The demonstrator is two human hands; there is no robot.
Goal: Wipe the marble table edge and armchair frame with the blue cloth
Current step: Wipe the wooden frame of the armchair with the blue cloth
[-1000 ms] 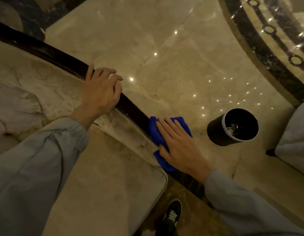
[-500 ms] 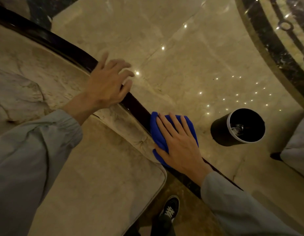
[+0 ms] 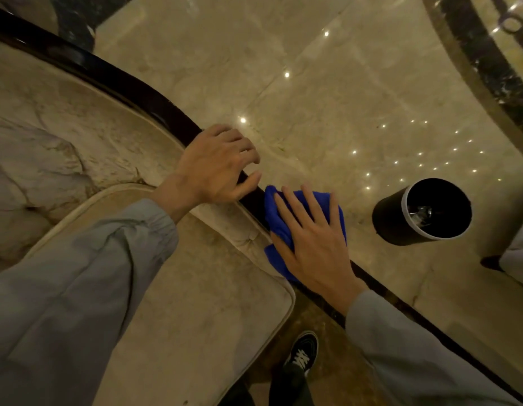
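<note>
Two hands, one cloth. Right hand [image 3: 311,244] flat, fingers spread, palm pressing blue cloth [image 3: 283,227] onto dark curved armchair frame [image 3: 143,92]; cloth draped over frame's top edge, bunched under palm. Left hand [image 3: 216,168] just beside cloth, fingers curled over same frame edge, gripping it. One cream seat cushion [image 3: 178,312] below frame, tufted upholstery on inner side. One black cylindrical bin [image 3: 421,212] stands on glossy marble floor [image 3: 327,106] beyond frame, well apart from cloth. One black sneaker [image 3: 302,353] visible at bottom.
</note>
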